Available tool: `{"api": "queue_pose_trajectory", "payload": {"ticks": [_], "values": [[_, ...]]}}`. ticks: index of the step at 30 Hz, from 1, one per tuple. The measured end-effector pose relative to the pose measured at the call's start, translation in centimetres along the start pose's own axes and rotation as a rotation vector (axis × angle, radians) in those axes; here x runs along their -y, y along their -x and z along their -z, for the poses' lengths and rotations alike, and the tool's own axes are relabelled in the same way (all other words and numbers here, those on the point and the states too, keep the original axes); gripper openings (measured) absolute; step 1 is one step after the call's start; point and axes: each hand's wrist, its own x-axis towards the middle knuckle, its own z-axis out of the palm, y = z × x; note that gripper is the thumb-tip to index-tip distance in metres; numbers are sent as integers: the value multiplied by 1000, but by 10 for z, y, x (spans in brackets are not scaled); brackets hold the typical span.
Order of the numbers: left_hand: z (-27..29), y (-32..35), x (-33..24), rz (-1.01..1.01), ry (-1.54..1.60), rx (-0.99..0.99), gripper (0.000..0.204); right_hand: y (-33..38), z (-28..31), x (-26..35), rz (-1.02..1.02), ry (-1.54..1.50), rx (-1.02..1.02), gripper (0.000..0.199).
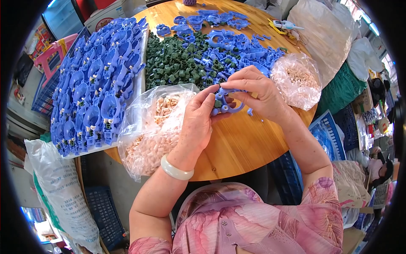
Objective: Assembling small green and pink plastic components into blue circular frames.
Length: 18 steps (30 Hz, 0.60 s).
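Note:
Over the near part of the round wooden table (237,144), both hands meet at a blue plastic part with a ring (223,108). A small dark green piece (218,103) shows inside it. My left hand (199,116) grips the blue part from its left side, thumb on top. My right hand (258,91) pinches at its upper edge; whether a tiny piece sits between those fingertips cannot be made out. Beside my left forearm lies a clear bag of small cream-coloured pieces (158,135). Just beyond my hands is a pile of dark green pieces (177,61).
Rows of blue assembled parts (95,84) cover a white board on the left. Loose blue parts (241,46) spread across the back. On the right stand another bag of cream pieces (298,80) and a white-and-blue tool (287,25). Blue crates (103,211) flank the table below.

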Motion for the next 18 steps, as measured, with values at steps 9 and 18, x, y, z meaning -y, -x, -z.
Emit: {"api": "queue_pose_trajectory", "payload": {"ticks": [9, 18], "values": [[1, 0, 0, 10, -12, 13, 29, 0, -1, -3, 46, 36, 31, 28], [2, -1, 3, 28, -76, 9, 30, 0, -2, -6, 142, 127, 70, 19]]}}
